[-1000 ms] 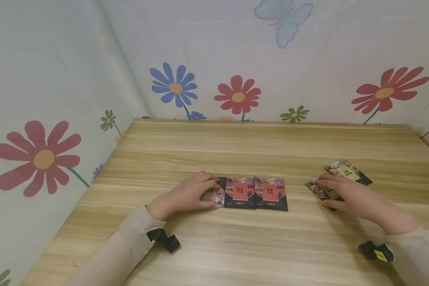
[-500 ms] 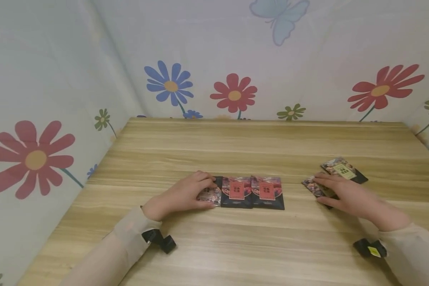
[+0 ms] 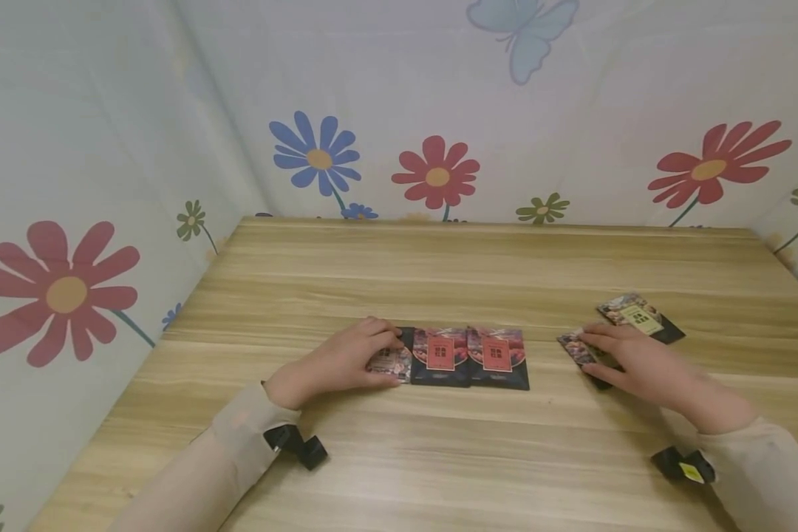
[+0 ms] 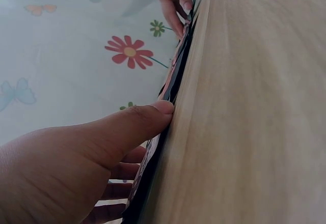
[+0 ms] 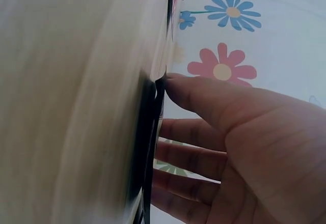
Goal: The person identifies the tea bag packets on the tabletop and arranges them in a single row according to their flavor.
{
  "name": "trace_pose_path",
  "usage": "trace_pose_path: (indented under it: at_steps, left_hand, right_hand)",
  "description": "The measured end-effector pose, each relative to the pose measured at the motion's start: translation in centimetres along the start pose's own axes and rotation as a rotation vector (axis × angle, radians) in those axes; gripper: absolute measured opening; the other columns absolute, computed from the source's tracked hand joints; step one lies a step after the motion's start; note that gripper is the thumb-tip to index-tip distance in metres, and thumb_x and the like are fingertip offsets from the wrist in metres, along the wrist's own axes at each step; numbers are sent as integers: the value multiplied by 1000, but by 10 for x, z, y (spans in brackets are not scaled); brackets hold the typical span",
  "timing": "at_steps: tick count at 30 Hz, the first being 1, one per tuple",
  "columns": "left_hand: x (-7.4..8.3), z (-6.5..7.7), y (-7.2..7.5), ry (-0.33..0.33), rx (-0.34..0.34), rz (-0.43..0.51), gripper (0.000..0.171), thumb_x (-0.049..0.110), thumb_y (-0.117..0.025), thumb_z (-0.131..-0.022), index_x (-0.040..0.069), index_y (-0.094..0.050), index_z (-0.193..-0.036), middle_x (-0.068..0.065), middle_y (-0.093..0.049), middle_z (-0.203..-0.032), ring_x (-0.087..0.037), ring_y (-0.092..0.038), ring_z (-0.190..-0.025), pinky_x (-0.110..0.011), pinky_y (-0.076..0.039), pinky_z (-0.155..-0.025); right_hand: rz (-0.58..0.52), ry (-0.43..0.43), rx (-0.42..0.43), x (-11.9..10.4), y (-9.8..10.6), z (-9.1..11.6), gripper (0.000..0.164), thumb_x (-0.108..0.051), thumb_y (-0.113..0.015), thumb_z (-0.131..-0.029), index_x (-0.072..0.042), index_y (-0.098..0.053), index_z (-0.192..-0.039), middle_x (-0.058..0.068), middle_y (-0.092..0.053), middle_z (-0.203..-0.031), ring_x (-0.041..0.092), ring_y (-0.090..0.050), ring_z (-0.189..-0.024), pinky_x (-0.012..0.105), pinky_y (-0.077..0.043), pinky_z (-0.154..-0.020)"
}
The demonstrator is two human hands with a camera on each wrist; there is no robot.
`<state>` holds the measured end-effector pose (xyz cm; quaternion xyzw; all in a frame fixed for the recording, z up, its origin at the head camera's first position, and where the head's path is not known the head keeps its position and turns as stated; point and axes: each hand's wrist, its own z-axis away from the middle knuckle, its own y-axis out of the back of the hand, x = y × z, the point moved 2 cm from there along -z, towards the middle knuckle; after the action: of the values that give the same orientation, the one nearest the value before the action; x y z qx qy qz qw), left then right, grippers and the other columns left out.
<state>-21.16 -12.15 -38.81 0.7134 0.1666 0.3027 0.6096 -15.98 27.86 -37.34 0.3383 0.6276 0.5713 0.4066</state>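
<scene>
My left hand (image 3: 339,362) rests over a tea sachet (image 3: 394,360) with a pale floral print at the left end of a row. In the left wrist view its thumb meets the sachet's near edge and the fingers lie on its face. Two red-labelled tea sachets, one in the middle (image 3: 441,356) and one at the right end (image 3: 497,357), continue the row, edges overlapping. My right hand (image 3: 645,369) lies on a tilted tea sachet (image 3: 577,349), partly hidden under the fingers. In the right wrist view the thumb touches its slightly raised corner (image 5: 161,80). Both hands' fingers look fairly straight.
Beyond the right hand another tea sachet (image 3: 641,318), with a yellow-green label, lies at an angle on the wooden table (image 3: 439,458). A flower-printed cloth (image 3: 572,96) stands behind the table and along its left side. Each wrist bears a small black camera.
My right hand has slid slightly left with the tilted sachet, away from the yellow-green-labelled one. The left hand and the row stay put; the head view has shifted a little.
</scene>
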Motion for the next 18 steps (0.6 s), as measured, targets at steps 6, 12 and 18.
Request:
trace_pose_path:
  at_steps: [6, 12, 18]
  left_hand:
    - [-1, 1, -1, 9, 1, 8, 51, 47, -71, -82, 13, -62, -120, -7, -57, -131, -25, -51, -125, -42, -40, -111]
    - [-1, 1, -1, 14, 1, 0, 51, 49, -70, -82, 14, -62, -120, -7, -57, -131, -25, -52, -124, -42, -41, -110]
    - [-1, 0, -1, 6, 3, -2, 51, 48, -70, -82, 14, -62, -120, -8, -57, -131, -25, -52, -123, -42, -43, -108]
  right_hand:
    - [11, 15, 34, -6, 0, -1, 48, -27, -68, -89, 4, -60, -125, 27, -58, -127, 51, -52, -117, 62, -45, -95]
    - [-2, 1, 32, -8, -1, -2, 48, -28, -67, -90, 3, -59, -126, 27, -57, -127, 52, -50, -119, 64, -40, -99]
    - [4, -25, 26, -9, -3, -2, 50, -29, -66, -90, 4, -58, -127, 27, -57, -127, 53, -48, -121, 65, -38, -101]
